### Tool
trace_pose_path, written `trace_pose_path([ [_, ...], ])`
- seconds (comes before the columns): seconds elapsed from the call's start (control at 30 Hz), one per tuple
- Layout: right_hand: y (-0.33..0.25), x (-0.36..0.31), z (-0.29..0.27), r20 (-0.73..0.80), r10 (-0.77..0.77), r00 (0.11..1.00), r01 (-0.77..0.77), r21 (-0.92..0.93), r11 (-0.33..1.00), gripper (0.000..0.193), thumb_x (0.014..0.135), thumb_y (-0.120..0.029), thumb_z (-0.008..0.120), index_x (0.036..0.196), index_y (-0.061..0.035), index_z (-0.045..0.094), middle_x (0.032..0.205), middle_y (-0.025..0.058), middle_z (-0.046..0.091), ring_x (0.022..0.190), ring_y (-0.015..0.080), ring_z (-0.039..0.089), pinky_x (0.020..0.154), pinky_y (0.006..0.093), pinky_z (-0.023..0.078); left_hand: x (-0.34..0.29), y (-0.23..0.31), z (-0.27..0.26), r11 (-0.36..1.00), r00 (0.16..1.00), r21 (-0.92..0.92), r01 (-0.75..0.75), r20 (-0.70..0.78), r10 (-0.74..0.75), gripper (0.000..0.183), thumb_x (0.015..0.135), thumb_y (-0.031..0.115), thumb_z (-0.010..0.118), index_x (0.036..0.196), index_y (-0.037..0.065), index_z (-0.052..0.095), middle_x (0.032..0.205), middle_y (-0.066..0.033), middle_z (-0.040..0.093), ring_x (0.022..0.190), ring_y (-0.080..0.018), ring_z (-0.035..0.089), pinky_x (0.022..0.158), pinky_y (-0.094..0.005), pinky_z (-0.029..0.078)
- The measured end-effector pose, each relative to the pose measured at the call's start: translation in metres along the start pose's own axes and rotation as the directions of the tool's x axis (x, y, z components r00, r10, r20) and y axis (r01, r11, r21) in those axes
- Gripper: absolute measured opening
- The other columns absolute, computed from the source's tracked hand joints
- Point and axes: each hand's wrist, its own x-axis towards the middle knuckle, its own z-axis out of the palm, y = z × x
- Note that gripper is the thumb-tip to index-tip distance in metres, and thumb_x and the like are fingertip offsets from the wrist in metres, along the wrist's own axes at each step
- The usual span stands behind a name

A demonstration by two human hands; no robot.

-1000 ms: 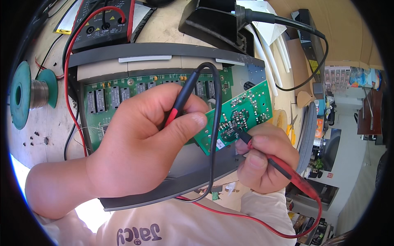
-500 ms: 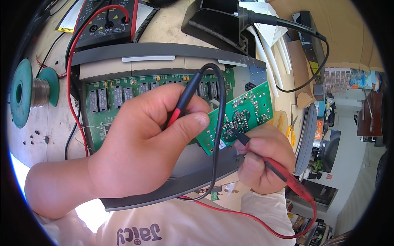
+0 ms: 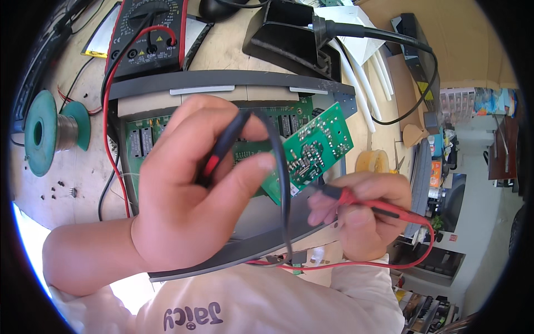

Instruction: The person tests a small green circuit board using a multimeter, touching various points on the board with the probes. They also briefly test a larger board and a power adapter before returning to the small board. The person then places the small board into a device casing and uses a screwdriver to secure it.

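Note:
My left hand point(image 3: 189, 183) is closed around a black test probe point(image 3: 227, 136) with a red band. Its thumb and fingers also grip the near left edge of a small green circuit board point(image 3: 331, 133), tilted with its solder side up. A red test probe point(image 3: 389, 210) sits between the fingers of my right hand point(image 3: 367, 222), just off the board's near edge; its fine tip is hard to make out. Beneath both hands lies a grey device housing point(image 3: 256, 81) with a larger green circuit board point(image 3: 242, 151) inside, partly hidden by my left hand.
A multimeter point(image 3: 149, 39) with leads stands at the back left, a solder spool point(image 3: 41, 133) at the left. At the back are a black stand point(image 3: 286, 50) and a cabled black handle point(image 3: 347, 29). White tubes point(image 3: 359, 83) and a yellow tape roll point(image 3: 371, 161) lie right.
The red probe's tip has drawn back from the small board's surface toward its near edge. The small board has shifted slightly left, and my view has shifted a little.

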Motion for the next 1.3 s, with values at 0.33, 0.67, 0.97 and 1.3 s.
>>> trace_pose_path([
  [0.33,0.004,0.005,-0.004,0.198,-0.004,0.98,-0.018,0.108,0.994,0.026,0.083,0.0,0.079,0.108,0.0032,0.071,0.093,0.0194,0.073,0.079,0.0292,0.073,0.066,0.0339,0.057,0.003,0.005,-0.007,0.953,0.864,-0.029,-0.301,0.414,0.286,0.02,0.077,-0.003,0.077,0.095,-0.003,0.068,0.08,-0.014,0.064,0.061,-0.0297,0.061,0.052,-0.0367,0.048],
  [0.67,0.01,-0.001,-0.008,-0.094,-0.037,0.995,0.057,0.221,0.974,0.019,0.093,0.001,0.066,0.109,0.0083,0.06,0.088,0.0193,0.065,0.073,0.0223,0.068,0.063,0.0316,0.056,0.004,0.006,-0.012,0.952,0.925,0.085,-0.294,0.277,0.261,0.023,0.091,0.011,0.077,0.102,-0.004,0.064,0.09,-0.0135,0.066,0.075,-0.019,0.061,0.066,-0.03,0.047],
  [0.97,0.009,0.011,-0.006,0.227,-0.172,0.959,0.23,-0.261,0.937,0.019,0.098,-0.009,0.061,0.111,0.0023,0.052,0.089,0.017,0.058,0.081,0.0291,0.066,0.074,0.0416,0.059,0.008,0.011,-0.001,0.942,0.913,0.098,0.321,0.233,-0.335,0.011,0.097,0.002,0.068,0.103,0.001,0.059,0.089,0.0002,0.057,0.076,-0.0048,0.045,0.067,-0.0211,0.04],
  [1.3,0.016,0.009,-0.001,0.096,-0.088,0.991,0.106,-0.199,0.974,0.018,0.087,0.004,0.067,0.105,0.0038,0.062,0.088,0.0174,0.067,0.076,0.0268,0.068,0.069,0.0349,0.056,0.012,0.007,-0.001,0.939,0.918,0.169,0.299,0.217,-0.332,0.008,0.097,0.0,0.066,0.104,-0.002,0.061,0.079,0.0042,0.057,0.068,-0.0001,0.044,0.056,-0.0179,0.036],
])
